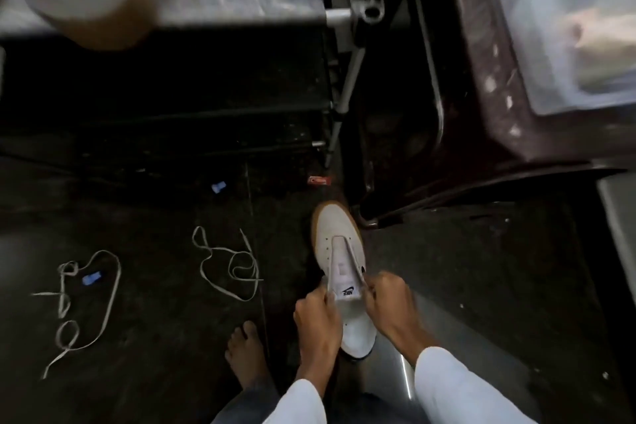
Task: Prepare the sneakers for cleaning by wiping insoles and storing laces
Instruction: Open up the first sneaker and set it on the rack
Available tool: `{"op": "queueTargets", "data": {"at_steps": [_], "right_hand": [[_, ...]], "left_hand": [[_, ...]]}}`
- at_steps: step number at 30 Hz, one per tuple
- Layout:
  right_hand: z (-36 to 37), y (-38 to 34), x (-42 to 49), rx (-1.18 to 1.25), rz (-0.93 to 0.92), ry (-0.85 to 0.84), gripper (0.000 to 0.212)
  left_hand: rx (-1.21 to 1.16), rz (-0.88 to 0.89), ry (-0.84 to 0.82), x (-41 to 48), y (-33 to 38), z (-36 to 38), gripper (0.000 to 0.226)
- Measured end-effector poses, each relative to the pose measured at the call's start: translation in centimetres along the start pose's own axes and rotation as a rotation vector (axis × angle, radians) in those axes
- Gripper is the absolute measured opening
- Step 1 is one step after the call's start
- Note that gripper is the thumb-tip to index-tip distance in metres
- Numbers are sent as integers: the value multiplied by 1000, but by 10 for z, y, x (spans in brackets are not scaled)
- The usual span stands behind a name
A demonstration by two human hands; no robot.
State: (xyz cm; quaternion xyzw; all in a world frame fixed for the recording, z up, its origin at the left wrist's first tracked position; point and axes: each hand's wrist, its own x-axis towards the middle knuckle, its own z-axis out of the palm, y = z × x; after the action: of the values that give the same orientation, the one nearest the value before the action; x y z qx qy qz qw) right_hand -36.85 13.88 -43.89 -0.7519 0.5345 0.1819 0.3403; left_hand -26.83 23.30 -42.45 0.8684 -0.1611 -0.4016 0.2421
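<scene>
1. Floor (pixel 155 337): dark, dim, scuffed; everything below sits on it.
2. Chair (pixel 481 107): dark reddish, upper right, with a clear plastic box (pixel 564 24) on it; blurry, contents unreadable.
3. Metal frame (pixel 347 55): grey tubes running down from top centre to the floor.
4. Sneaker (pixel 339 251): white upper, tan gum sole, sits on the floor at centre, just left of the chair leg. Long axis runs near-vertical in frame, toe pointing away from the person, heel toward them. No lace in it, tongue pulled up, black brand mark on the tongue label, eyelet rows showing. Heel end partly hidden by the hands.
5. Left hand (pixel 318 317): fingers curled tight, pinching the left edge of the shoe opening beside the tongue; white sleeve behind the wrist.
6. Right hand (pixel 387 299): fingers curled tight, pinching the right edge of the opening; white sleeve too. Both hands seem to spread the collar apart, hard to be sure in this light.
7. Bare foot (pixel 246 358): on the floor just left of the left hand, toes pointing away.
8. Left lace (pixel 82 306): pale, loose tangle with loops, far left, well apart from the shoe.
9. Right lace (pixel 230 265): pale, looped, between the other lace and the shoe, not touching either.
10. Small bits: blue scrap (pixel 92 278) inside the left lace loop, another blue scrap (pixel 219 186) further up, red wrapper (pixel 318 180) near the frame's foot.
</scene>
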Motion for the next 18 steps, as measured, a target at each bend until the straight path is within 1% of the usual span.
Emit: {"op": "queueTargets", "data": {"at_steps": [3, 5, 7, 11, 15, 18], "right_hand": [[28, 15, 35, 42, 24, -30, 20], [42, 22, 54, 60, 0, -28, 20], [53, 26, 69, 66, -28, -31, 19], [70, 31, 91, 96, -8, -32, 25], [79, 32, 104, 93, 3, -35, 27], [85, 32, 111, 81, 9, -33, 29]], "left_hand": [[28, 4, 3, 34, -20, 30, 24], [59, 28, 2, 52, -30, 43, 24], [112, 48, 0, 67, -37, 50, 24], [142, 62, 20, 90, -47, 61, 21], [126, 88, 44, 105, -53, 70, 18], [131, 109, 43, 114, -56, 75, 21]]}}
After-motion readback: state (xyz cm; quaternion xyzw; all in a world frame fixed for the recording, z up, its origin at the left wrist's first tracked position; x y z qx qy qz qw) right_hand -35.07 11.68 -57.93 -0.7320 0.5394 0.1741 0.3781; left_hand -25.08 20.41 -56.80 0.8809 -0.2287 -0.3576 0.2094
